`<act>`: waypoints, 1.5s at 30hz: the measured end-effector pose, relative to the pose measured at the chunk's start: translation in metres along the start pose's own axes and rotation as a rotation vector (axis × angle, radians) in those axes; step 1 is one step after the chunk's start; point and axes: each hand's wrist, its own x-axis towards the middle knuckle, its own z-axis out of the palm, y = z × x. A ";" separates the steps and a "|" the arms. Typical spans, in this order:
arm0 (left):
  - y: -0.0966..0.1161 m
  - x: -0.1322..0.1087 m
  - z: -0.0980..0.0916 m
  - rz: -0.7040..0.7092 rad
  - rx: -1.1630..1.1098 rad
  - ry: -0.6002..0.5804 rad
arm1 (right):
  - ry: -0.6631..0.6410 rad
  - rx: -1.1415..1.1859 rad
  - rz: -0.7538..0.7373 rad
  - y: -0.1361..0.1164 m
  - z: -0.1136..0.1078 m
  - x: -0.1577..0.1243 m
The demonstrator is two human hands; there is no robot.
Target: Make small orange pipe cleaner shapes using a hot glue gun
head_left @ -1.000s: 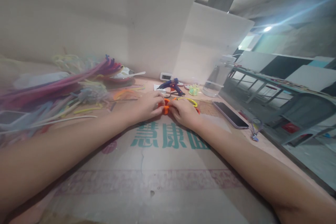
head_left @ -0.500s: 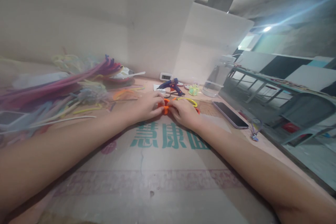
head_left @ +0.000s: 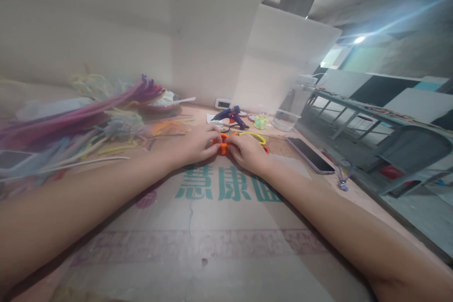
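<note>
Both hands meet at the middle of the table, pinching an orange pipe cleaner piece bent into a small looped shape. My left hand grips its left side between thumb and fingers. From the other side my right hand closes on it with thumb and forefinger, partly covering it. Just behind the right hand a yellow pipe cleaner loop shows, and a red bit peeks out beside it. A dark blue glue gun with a red light rests beyond the hands.
Bundles of coloured pipe cleaners fill the left side. A small digital clock, a yellow-green piece and a clear container stand at the back. At right lie a phone and a small keyring-like item. Printed cardboard covers the tabletop.
Almost nothing differs. Both hands keep their hold on the orange piece, which has tilted very slightly between the fingers.
</note>
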 end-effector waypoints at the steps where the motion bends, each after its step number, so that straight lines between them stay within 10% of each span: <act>1: 0.000 0.000 0.000 -0.003 0.002 -0.003 | -0.002 0.000 0.003 0.000 0.000 0.000; 45: -0.005 0.000 0.004 0.012 0.042 0.039 | -0.044 0.065 0.025 0.001 0.001 0.001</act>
